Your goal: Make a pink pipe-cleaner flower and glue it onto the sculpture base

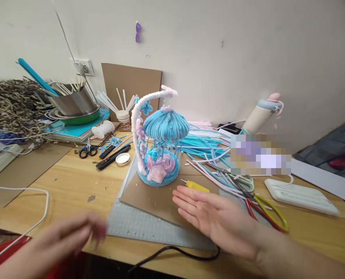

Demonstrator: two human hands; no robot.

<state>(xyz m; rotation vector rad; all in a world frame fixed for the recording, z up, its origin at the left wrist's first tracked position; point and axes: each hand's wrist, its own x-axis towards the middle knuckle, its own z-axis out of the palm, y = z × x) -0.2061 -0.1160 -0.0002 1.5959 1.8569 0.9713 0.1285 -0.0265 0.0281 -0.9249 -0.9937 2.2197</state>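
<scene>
A blue pipe-cleaner lamp-like model (166, 126) stands upright on a cardboard sheet (145, 201), with a pleated canopy, a pale curved arm and a pink star at its base. My right hand (215, 217) is held in front of it to the right, palm showing and fingers stretched out, holding nothing. Just beyond its fingertips lies a yellow-handled tool with a metal tip (196, 186). Over the table's front edge at left, my left hand (70, 234) is blurred by motion; its fingers look loosely bent and apart, with nothing visible in them.
Loose pipe cleaners (201, 145), red-and-yellow pliers (271, 213) and a white power strip (301, 197) lie at right. A bottle (258, 116) stands behind. Scissors (88, 150), a black utility knife (112, 157) and a metal pot (75, 102) are at left. A black cable (172, 250) crosses the front edge.
</scene>
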